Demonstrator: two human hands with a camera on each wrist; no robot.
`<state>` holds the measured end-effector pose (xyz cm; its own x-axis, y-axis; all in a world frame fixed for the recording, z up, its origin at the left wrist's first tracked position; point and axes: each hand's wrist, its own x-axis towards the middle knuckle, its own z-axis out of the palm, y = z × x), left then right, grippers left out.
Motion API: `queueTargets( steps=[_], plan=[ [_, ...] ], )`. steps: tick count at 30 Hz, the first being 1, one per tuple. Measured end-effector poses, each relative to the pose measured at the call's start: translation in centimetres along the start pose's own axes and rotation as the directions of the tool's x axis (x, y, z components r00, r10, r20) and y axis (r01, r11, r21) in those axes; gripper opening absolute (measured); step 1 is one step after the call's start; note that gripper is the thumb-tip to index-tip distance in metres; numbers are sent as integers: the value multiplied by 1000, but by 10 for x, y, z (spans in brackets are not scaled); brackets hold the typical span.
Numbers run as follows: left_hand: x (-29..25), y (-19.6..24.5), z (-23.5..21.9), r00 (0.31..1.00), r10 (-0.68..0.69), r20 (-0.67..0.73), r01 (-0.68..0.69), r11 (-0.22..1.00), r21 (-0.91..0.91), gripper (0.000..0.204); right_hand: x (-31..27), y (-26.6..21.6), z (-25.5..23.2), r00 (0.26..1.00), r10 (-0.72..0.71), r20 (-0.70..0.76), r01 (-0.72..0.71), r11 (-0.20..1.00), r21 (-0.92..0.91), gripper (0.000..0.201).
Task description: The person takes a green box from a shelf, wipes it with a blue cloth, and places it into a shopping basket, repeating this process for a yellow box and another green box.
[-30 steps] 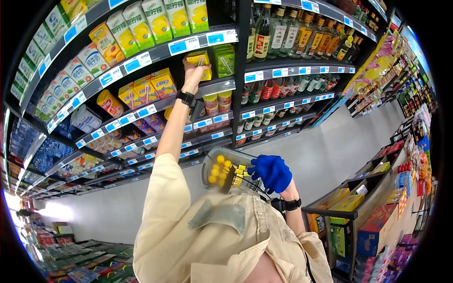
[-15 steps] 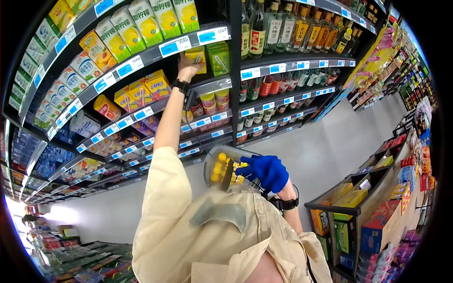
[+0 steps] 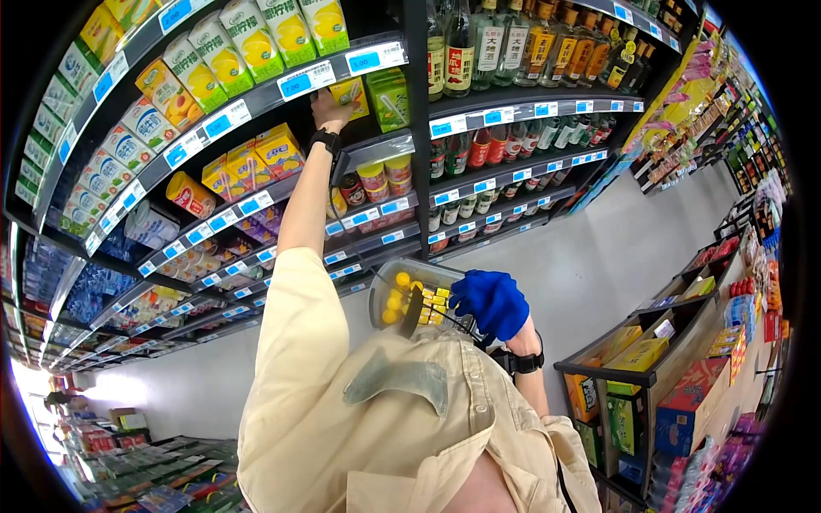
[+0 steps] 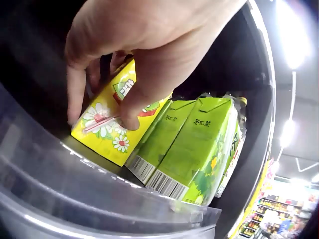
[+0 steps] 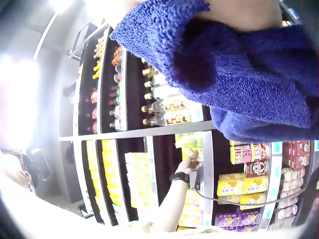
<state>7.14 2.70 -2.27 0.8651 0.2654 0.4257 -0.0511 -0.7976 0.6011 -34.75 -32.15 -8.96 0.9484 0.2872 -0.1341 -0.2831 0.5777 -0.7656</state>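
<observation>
My bare left hand (image 3: 332, 111) reaches into a shelf bay. In the left wrist view it grips a yellow drink carton (image 4: 107, 139) with white daisies and a straw, thumb on the front and fingers round the far side. The carton stands tilted behind the clear shelf lip. Green drink cartons (image 4: 184, 144) in plastic wrap stand right beside it. Bunched blue terry cloth (image 3: 492, 303) covers my right hand, with only the wrist and some skin showing in the right wrist view; its fingers are hidden.
A grey basket (image 3: 377, 295) with yellow balls and small yellow boxes is beside the blue cloth. Glass bottles (image 3: 492, 51) fill the racks to the right. Orange-yellow cartons (image 3: 278, 154) stand left of my forearm. A dark-framed display stand (image 3: 629, 376) is at my right.
The left hand has shifted from over the carton's front to its left side, deeper in the bay. The view has swung slightly right. The blue-covered right hand stays near the basket.
</observation>
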Motion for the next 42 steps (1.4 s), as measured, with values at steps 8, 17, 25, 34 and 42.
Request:
queueTargets(
  steps=[8,17,25,34,42],
  plan=[
    [19,-12,29,995,-1,-96,5,999,44,72,-5,-2,-13,998,-56,-33,58,997,58,42],
    [13,-5,20,999,-30,-25,30,1000,4,89,-1,14,-33,999,-3,-48,9,992,124,42],
    [-21,11,9,990,12,-138,-13,1000,-5,94,-9,24,-59,989,-96,-116,119,970,213,45],
    [-113,48,-27,942,179,-284,-265,916,-302,24,-13,6,-61,953,-225,-204,283,900,332,49],
    [-166,99,-28,880,338,-333,-461,774,-434,11,-32,34,-116,952,-268,-146,304,863,403,55]
  ],
)
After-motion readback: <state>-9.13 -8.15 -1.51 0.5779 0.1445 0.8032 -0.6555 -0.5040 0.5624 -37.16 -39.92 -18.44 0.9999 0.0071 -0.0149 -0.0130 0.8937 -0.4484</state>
